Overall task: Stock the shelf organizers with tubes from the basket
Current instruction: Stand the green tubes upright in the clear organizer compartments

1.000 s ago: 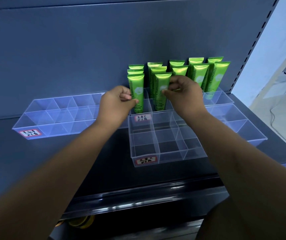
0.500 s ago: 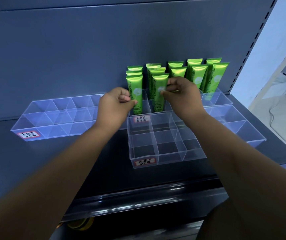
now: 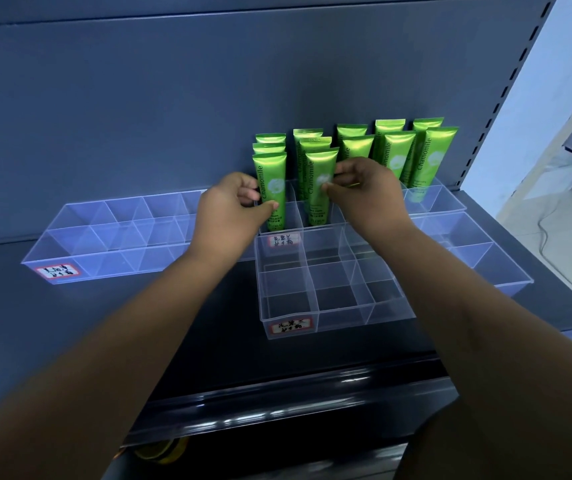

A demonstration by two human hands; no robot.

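Facing the shelf (image 3: pixel 104 323), rear organizer (image 3: pixel 296 216) dead ahead w/ tubes upright, long axis vertical. L hand (image 3: pixel 232 209) curled round the front-left tube (image 3: pixel 270 181). R hand (image 3: pixel 367 192) pinches the next tube (image 3: pixel 320 174) just beside it. Both hands equally near; each tube looks seated in its own front slot. No basket in view.

Shop: grey gondola shelf (image 3: pixel 104 323), labelled clear organizers (image 3: pixel 343 311), rows of identical green tubes (image 3: pixel 395 157)
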